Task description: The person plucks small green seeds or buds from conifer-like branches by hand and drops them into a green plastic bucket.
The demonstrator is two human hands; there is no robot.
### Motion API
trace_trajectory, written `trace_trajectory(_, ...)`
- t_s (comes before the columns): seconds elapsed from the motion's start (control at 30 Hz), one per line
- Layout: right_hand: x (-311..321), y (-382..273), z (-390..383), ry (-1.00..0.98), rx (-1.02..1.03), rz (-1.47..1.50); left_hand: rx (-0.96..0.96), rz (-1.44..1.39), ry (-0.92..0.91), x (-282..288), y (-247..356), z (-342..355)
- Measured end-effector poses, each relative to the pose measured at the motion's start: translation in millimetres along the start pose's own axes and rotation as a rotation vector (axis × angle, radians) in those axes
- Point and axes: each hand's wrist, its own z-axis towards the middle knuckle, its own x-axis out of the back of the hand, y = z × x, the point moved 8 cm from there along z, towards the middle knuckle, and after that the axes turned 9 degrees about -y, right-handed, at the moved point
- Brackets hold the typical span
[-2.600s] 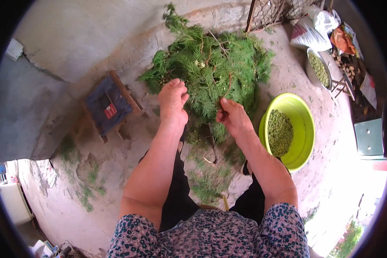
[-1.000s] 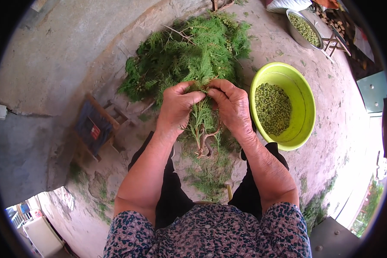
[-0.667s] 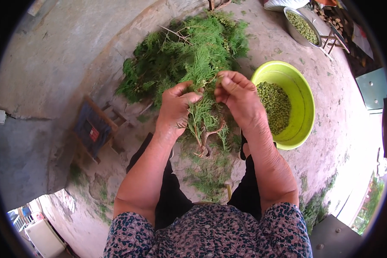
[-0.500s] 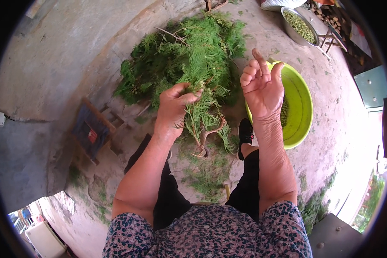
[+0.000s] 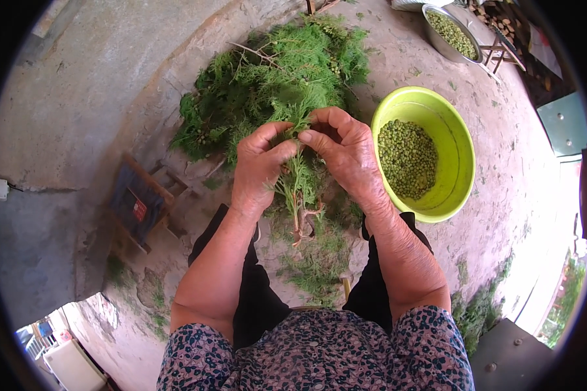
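Between my hands is a green conifer branch (image 5: 296, 179), its woody cut end pointing down toward me. My left hand (image 5: 259, 159) is closed around the branch. From the right, my right hand (image 5: 346, 153) meets it, thumb and forefinger pinched on the foliage; any small piece between the fingertips is hidden. Beyond my hands lies a large heap of green conifer branches (image 5: 267, 78). Right of my right hand stands a lime-green plastic tub (image 5: 455, 156), with many small round green cones (image 5: 407, 159) in its bottom.
A metal basin (image 5: 451, 36) of similar green cones sits on a stand at the far right. A small wooden stool (image 5: 143, 202) is at the left by a concrete wall (image 5: 78, 98). Green scraps (image 5: 316, 264) lie on the floor between my legs.
My right hand, open beside the tub before, has moved left to the branch and pinched its foliage. The tub's contents now show fully. My left hand keeps its hold.
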Motion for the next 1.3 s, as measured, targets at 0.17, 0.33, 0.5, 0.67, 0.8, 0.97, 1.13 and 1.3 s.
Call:
trace_trajectory(0.17, -4.9, 2.3, 0.6, -0.020, -0.045, 0.087, -0.008, 0.040, -0.020, 1.7, 3.2, 0.6)
trace_trajectory(0.33, -8.4, 0.3, 2.7, -0.096, 0.007, 0.085, -0.029, 0.144, -0.043, 3.3, 8.5, 0.6)
trace_trajectory(0.5, -13.0, 5.6, 0.5, -0.133, -0.127, 0.179, 0.014, -0.087, -0.116, -8.2, 3.3, -2.3)
trace_trajectory(0.67, -20.1, 26.5, -2.4, -0.120, -0.268, 0.671, -0.033, -0.073, -0.125, -11.4, 2.2, 0.2)
trace_trajectory(0.8, -11.2, 31.5, 2.0, -0.062, -0.212, 0.902, -0.076, -0.099, -0.149, -12.3, 7.7, 3.8)
trace_trajectory(0.97, 5.6, 20.0, 10.6, 0.084, -0.151, 1.085, -0.126, 0.424, 0.016, -5.9, 21.6, 0.6)
trace_trajectory(1.13, 24.5, -9.5, 5.2, 0.103, 0.036, 0.511, -0.077, 0.562, 0.003, -9.6, 14.2, -1.0)
trace_trajectory(1.3, -7.3, -18.8, 5.8, -0.104, 0.267, -0.209, -0.112, 0.651, -0.020, -10.9, 13.2, -0.9)
